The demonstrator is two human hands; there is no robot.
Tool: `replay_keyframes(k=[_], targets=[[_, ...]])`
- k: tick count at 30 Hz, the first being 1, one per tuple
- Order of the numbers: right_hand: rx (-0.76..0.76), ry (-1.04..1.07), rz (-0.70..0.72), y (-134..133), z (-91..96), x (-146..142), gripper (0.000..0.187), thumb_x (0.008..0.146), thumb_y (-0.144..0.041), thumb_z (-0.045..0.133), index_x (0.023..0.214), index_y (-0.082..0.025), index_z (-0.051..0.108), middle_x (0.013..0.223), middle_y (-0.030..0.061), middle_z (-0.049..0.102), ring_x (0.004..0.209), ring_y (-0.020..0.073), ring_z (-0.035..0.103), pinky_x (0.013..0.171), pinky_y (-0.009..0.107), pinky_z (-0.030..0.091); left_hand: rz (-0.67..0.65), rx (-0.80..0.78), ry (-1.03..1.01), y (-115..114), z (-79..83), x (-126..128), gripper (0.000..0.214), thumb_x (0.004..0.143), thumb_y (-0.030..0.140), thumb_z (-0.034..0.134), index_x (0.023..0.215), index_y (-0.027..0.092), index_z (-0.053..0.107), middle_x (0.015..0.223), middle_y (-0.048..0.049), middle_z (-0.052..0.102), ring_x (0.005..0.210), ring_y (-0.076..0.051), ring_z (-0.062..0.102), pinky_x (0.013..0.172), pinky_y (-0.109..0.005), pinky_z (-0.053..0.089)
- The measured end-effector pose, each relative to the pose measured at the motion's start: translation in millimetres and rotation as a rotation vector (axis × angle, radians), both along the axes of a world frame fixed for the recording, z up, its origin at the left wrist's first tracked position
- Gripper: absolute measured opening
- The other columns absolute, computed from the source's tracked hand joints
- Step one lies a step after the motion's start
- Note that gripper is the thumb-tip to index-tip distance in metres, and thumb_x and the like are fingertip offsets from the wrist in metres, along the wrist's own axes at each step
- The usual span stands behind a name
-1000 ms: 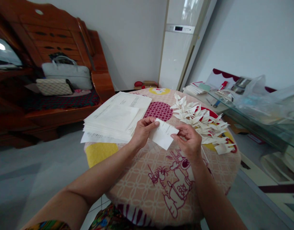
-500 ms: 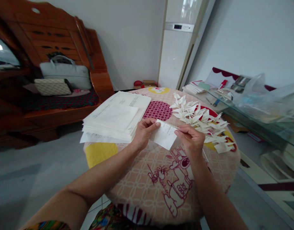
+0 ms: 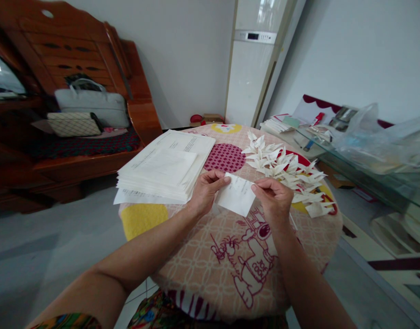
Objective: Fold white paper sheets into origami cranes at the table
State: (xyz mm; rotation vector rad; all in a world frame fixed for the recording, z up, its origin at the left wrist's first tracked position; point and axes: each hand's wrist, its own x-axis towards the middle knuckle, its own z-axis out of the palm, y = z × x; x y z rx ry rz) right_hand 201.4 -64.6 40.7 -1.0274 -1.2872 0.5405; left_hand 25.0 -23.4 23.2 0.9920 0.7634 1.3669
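A small folded sheet of white paper (image 3: pixel 236 195) with faint print is held above the round table between both hands. My left hand (image 3: pixel 208 191) pinches its upper left corner between thumb and fingers. At its right corner, my right hand (image 3: pixel 273 197) grips the edge the same way. A thick stack of printed white paper (image 3: pixel 162 164) lies to the left, with a smaller sheet on top. Beyond my right hand, several folded paper cranes (image 3: pixel 285 169) spread over the right side of the table.
A patterned tablecloth (image 3: pixel 196 256) covers the round table. To the right stands a glass-topped cabinet (image 3: pixel 377 169) bearing a clear plastic bag (image 3: pixel 364 137) and papers. A wooden bench (image 3: pixel 93 160) with a grey bag (image 3: pixel 93 107) is at the left.
The folded paper has shifted slightly to the right and its face has turned a little more toward me. Both hands keep their hold on it.
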Motion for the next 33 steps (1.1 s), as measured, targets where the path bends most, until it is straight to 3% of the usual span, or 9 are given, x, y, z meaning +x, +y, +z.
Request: replay_keyframes(k=[8, 13, 18, 23, 26, 29, 33], targets=[[0.053, -0.040, 0.010, 0, -1.2, 0, 0.015, 0.076, -0.026, 0.071, 0.064, -0.022, 0.062, 0.066, -0.0002, 0.066, 0.061, 0.0145, 0.059, 0.055, 0.027, 0.049, -0.093, -0.039, 0.009, -2, 0.0, 0, 0.029, 0.062, 0.035, 0.089, 0.073, 0.016, 0.070, 0.070, 0.0004, 0.070, 0.059, -0.010, 0.059, 0.056, -0.021, 0.045], [-0.017, -0.040, 0.027, 3, -5.9, 2, 0.016, 0.072, -0.028, 0.073, 0.064, -0.021, 0.061, 0.062, -0.0009, 0.064, 0.056, 0.0135, 0.056, 0.052, 0.026, 0.047, -0.101, -0.022, 0.057, -4, 4.1, 0, 0.031, 0.060, 0.037, 0.089, 0.068, 0.015, 0.069, 0.066, -0.0007, 0.069, 0.053, -0.010, 0.056, 0.051, -0.022, 0.043], [-0.191, 0.011, 0.082, 11, -14.6, 4, 0.016, 0.066, -0.029, 0.074, 0.069, -0.021, 0.060, 0.055, -0.0037, 0.060, 0.047, 0.0117, 0.053, 0.046, 0.024, 0.045, -0.098, -0.078, 0.191, 4, -0.2, -4, 0.036, 0.060, 0.042, 0.087, 0.057, 0.014, 0.064, 0.052, 0.0013, 0.059, 0.042, -0.006, 0.044, 0.042, -0.021, 0.030], [-0.528, 0.019, 0.195, 23, -32.4, 5, 0.012, 0.064, -0.030, 0.068, 0.071, -0.021, 0.062, 0.054, -0.0020, 0.064, 0.040, 0.0137, 0.054, 0.038, 0.025, 0.044, -0.131, -0.169, 0.476, 28, -23.2, -10, 0.032, 0.059, 0.040, 0.083, 0.054, 0.014, 0.064, 0.046, 0.0012, 0.054, 0.039, -0.007, 0.040, 0.040, -0.022, 0.022], [-0.645, -0.125, 0.184, 29, -43.3, 6, 0.006, 0.064, -0.025, 0.065, 0.069, -0.021, 0.064, 0.049, -0.0034, 0.061, 0.035, 0.0121, 0.050, 0.034, 0.022, 0.035, -0.099, -0.094, 0.743, 43, -33.0, -10, 0.034, 0.060, 0.034, 0.082, 0.045, 0.016, 0.057, 0.041, 0.0037, 0.047, 0.039, -0.006, 0.035, 0.042, -0.023, 0.018], [-0.638, -0.288, 0.149, 34, -49.3, 7, 0.005, 0.065, -0.018, 0.063, 0.066, -0.022, 0.065, 0.049, -0.0042, 0.060, 0.037, 0.0115, 0.051, 0.038, 0.022, 0.035, -0.084, 0.099, 0.951, 55, -32.4, -8, 0.035, 0.064, 0.028, 0.080, 0.040, 0.017, 0.056, 0.038, 0.0033, 0.042, 0.042, -0.008, 0.036, 0.046, -0.025, 0.021], [-0.573, -0.507, 0.077, 39, -51.6, 6, 0.013, 0.066, -0.010, 0.061, 0.064, -0.021, 0.068, 0.054, -0.0021, 0.064, 0.046, 0.0129, 0.055, 0.045, 0.023, 0.037, -0.092, 0.296, 1.162, 64, -29.0, -4, 0.024, 0.069, 0.025, 0.077, 0.049, 0.018, 0.064, 0.047, -0.0002, 0.052, 0.052, -0.013, 0.047, 0.056, -0.027, 0.031]])
